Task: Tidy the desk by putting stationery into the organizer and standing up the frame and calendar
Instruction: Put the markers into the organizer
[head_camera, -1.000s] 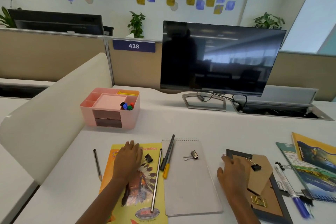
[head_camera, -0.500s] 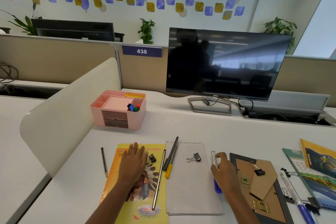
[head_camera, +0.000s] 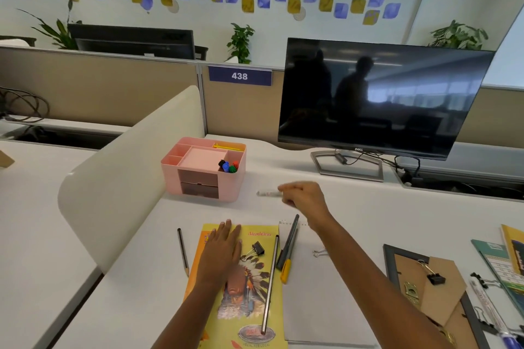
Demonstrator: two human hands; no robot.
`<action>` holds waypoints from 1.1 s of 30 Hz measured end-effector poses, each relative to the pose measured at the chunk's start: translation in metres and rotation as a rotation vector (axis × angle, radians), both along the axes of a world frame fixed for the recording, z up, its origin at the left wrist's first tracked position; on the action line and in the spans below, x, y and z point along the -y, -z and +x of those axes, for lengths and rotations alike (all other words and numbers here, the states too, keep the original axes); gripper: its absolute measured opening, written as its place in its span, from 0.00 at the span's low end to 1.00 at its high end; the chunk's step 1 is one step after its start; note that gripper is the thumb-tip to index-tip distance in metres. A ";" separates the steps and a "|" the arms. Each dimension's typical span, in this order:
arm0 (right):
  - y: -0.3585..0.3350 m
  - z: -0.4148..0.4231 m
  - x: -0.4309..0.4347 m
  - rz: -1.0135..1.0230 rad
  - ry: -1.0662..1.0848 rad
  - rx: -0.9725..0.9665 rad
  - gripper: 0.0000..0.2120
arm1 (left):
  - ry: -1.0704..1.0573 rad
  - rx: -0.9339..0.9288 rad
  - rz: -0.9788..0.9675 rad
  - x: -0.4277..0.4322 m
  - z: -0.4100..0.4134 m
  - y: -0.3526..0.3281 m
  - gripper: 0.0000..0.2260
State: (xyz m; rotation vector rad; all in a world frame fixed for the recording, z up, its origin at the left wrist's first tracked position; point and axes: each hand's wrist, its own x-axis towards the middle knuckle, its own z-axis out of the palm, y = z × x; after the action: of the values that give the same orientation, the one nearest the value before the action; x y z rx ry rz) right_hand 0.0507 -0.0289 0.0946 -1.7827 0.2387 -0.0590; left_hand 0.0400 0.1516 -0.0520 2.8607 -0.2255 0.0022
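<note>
Head view: right hand (head_camera: 303,195) pinches one pen (head_camera: 268,193) near one organizer (head_camera: 170,176); left hand (head_camera: 222,252) flat on one notebook (head_camera: 226,331).

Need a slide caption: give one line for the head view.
Right hand holds a clear pen near the pink organizer; left hand rests flat on the yellow notebook.

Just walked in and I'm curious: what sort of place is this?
Most likely an open-plan office: a desk walled by partition panels, a nameplate reading 438, and a Dell monitor.
</note>
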 end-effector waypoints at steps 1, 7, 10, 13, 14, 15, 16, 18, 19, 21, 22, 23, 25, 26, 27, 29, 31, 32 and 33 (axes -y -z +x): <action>-0.006 0.005 -0.008 -0.097 0.004 0.091 0.09 | 0.003 0.015 0.005 0.001 -0.001 -0.001 0.20; -0.038 0.041 -0.059 -0.469 -0.002 0.459 0.08 | 0.049 0.028 0.001 0.000 -0.006 -0.008 0.19; -0.040 0.057 -0.078 -0.591 -0.043 0.492 0.08 | 0.005 0.066 -0.050 -0.001 -0.003 -0.001 0.20; -0.034 0.067 -0.088 -0.710 -0.115 0.490 0.09 | 0.011 0.106 -0.110 0.000 -0.002 0.002 0.31; -0.032 0.069 -0.090 -0.734 -0.132 0.477 0.09 | 0.014 0.092 -0.117 0.001 -0.003 0.002 0.35; -0.031 0.071 -0.091 -0.749 -0.143 0.465 0.09 | 0.002 0.080 -0.135 0.002 -0.004 0.001 0.38; -0.029 0.073 -0.093 -0.754 -0.148 0.456 0.09 | -0.009 0.096 -0.157 0.002 -0.004 0.001 0.38; -0.026 0.075 -0.094 -0.731 -0.143 0.448 0.09 | -0.025 0.123 -0.189 0.004 -0.004 0.000 0.38; -0.025 0.074 -0.094 -0.708 -0.135 0.447 0.09 | -0.029 0.117 -0.184 0.003 -0.005 -0.001 0.38; -0.022 0.072 -0.092 -0.696 -0.136 0.452 0.10 | -0.036 0.106 -0.169 0.003 -0.006 -0.001 0.39; -0.019 0.070 -0.090 -0.711 -0.146 0.456 0.11 | -0.037 0.102 -0.161 0.003 -0.006 -0.001 0.38; -0.016 0.068 -0.086 -0.726 -0.151 0.464 0.11 | -0.035 0.098 -0.159 0.003 -0.007 -0.002 0.37; -0.006 0.063 -0.077 -0.701 -0.130 0.460 0.11 | -0.021 0.111 -0.166 0.003 -0.007 -0.004 0.37; 0.000 0.059 -0.071 -0.673 -0.115 0.448 0.11 | -0.012 0.113 -0.162 0.003 -0.008 -0.003 0.38; 0.007 0.055 -0.064 -0.643 -0.100 0.440 0.10 | -0.006 0.107 -0.150 0.003 -0.008 -0.003 0.39; 0.022 0.043 -0.046 -0.598 -0.077 0.433 0.10 | -0.001 0.096 -0.123 0.004 -0.007 -0.001 0.39; 0.038 0.029 -0.025 -0.583 -0.054 0.421 0.10 | -0.005 0.072 -0.115 0.004 -0.005 -0.002 0.36; 0.046 0.023 -0.014 -0.581 -0.040 0.407 0.11 | -0.001 0.077 -0.095 0.003 -0.004 -0.002 0.33; 0.053 0.015 -0.002 -0.583 -0.025 0.390 0.11 | 0.010 0.087 -0.065 0.003 -0.003 -0.001 0.29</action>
State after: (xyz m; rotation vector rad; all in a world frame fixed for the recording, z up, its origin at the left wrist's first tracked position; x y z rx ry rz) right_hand 0.0660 -0.0268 0.0415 -2.3018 -0.0970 -0.4959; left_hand 0.0368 0.1490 -0.0507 2.7971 -0.2524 0.1299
